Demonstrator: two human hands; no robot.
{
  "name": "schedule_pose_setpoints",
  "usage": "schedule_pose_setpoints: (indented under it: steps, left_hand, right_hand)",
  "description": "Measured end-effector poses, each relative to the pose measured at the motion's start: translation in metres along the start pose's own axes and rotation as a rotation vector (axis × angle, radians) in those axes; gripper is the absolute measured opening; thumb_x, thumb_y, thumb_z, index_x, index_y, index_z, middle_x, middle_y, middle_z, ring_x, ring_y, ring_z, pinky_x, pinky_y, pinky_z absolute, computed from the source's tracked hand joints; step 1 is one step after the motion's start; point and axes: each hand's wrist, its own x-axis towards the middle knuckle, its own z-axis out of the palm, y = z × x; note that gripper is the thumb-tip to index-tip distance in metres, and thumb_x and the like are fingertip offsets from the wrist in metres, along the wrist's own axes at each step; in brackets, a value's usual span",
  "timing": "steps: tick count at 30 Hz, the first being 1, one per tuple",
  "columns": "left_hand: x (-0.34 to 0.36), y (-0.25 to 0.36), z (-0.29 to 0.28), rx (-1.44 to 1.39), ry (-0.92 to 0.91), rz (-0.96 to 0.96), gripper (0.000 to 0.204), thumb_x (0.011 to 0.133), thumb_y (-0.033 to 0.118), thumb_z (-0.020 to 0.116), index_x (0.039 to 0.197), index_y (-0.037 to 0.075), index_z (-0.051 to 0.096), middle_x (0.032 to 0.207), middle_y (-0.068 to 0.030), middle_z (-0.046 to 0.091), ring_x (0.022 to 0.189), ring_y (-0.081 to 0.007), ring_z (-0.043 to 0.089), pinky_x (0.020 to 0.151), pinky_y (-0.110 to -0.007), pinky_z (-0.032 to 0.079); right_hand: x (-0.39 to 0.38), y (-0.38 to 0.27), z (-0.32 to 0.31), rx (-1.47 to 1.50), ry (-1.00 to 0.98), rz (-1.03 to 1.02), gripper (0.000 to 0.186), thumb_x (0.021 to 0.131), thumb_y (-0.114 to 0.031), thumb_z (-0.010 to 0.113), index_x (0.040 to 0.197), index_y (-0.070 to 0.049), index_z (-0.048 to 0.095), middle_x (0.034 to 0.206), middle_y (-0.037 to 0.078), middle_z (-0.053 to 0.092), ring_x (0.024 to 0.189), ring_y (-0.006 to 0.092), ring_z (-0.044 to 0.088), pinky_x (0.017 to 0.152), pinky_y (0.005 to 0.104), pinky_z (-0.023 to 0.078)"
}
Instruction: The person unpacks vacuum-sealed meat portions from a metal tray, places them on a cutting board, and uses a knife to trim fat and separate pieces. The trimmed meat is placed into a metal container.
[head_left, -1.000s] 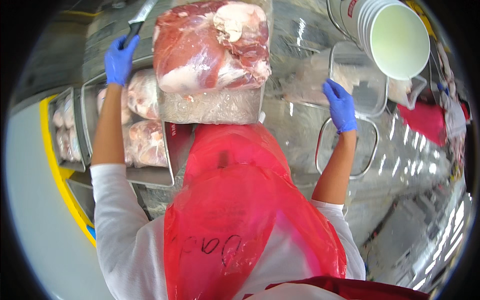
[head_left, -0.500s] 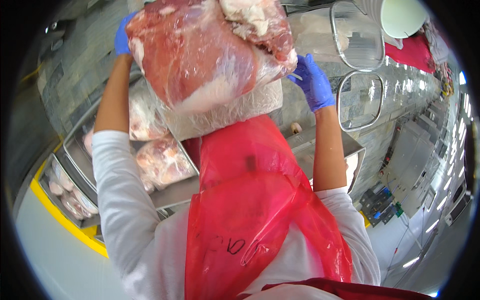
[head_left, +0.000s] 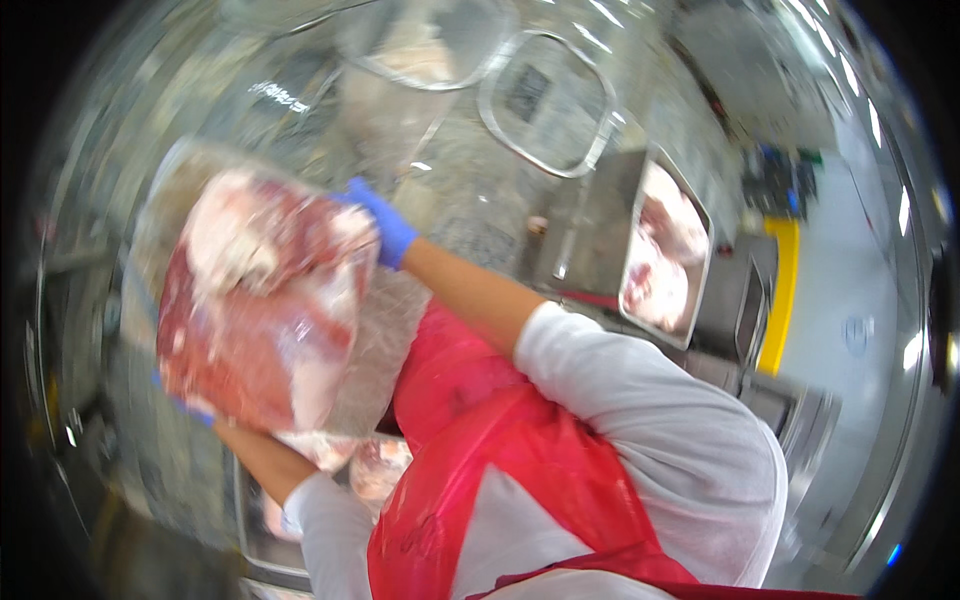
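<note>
A large slab of raw meat (head_left: 270, 330), red with pale fat on one corner, is held up at the left between my two blue-gloved hands. My right hand (head_left: 380, 222) grips its upper right edge, the fingers partly hidden behind it. Around the lower left edge goes my left hand (head_left: 195, 410), mostly covered by the meat. Crinkled clear plastic (head_left: 385, 335) shows beneath and beside the slab; whether it is a loose bag or a wrapped block, I cannot tell. Motion blurs the picture.
A metal bin (head_left: 250, 500) with meat pieces stands at lower left, by my left forearm. Another steel bin of meat (head_left: 690, 250) is on the right, near a yellow edge (head_left: 783, 300). Metal-rimmed clear containers (head_left: 550, 100) stand at the far side of the grey tiled floor.
My body and view have turned, and the slab of meat now appears farther left and lower. My right hand, spread beside the slab before, now grips its edge.
</note>
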Motion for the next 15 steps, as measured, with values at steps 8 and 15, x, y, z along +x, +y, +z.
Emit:
schedule_pose_setpoints:
  steps: [8,15]
  left_hand:
    - [-0.028,-0.004,0.001,0.12,0.0,-0.096,0.049,0.099,0.032,0.038,0.132,-0.002,0.051,0.131,-0.0171,0.057,0.121,-0.0242,0.054,0.104,-0.037,0.043]
    - [-0.043,-0.003,-0.003,0.171,-0.012,-0.149,0.049,0.099,0.033,0.039,0.132,-0.001,0.051,0.131,-0.0164,0.057,0.121,-0.0245,0.054,0.104,-0.038,0.043]
  right_hand:
    - [0.025,0.022,-0.026,0.375,-0.059,0.169,0.06,0.091,-0.053,0.052,0.124,-0.003,0.06,0.124,0.013,0.064,0.112,0.0285,0.062,0.103,0.0425,0.045]
    - [0.026,0.028,-0.021,0.328,0.015,0.074,0.046,0.087,-0.041,0.057,0.114,-0.005,0.066,0.114,0.011,0.068,0.101,0.0252,0.065,0.097,0.0407,0.048]
